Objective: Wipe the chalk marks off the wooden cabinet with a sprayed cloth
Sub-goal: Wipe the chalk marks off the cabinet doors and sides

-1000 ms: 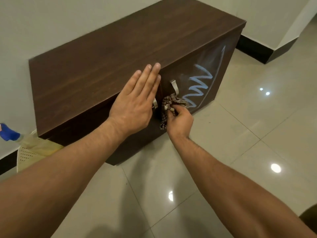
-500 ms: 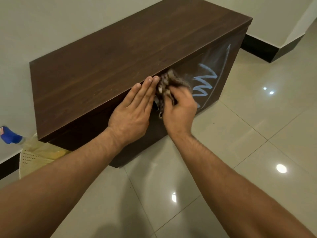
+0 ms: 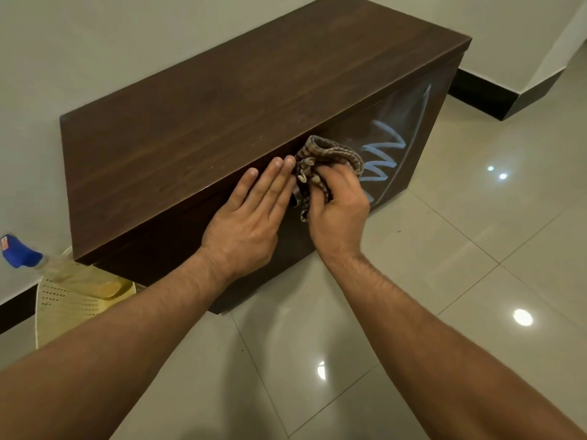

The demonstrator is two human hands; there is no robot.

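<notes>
Against the cabinet [image 3: 222, 106] front, just under its top edge, clutching the bunched cloth [image 3: 328, 153] in curled fingers of the right hand [image 3: 338, 206]. Chalk marks [image 3: 382, 152] immediately rightward, zigzag stacked top to bottom, toward the right corner. Left hand [image 3: 251, 214] flat alongside, fingers straight and together, farther off.

A home interior: glossy tiled floor [image 3: 444, 281], plain walls with dark skirting [image 3: 482, 93] (a wooden cabinet [image 3: 222, 106] against one wall).
</notes>
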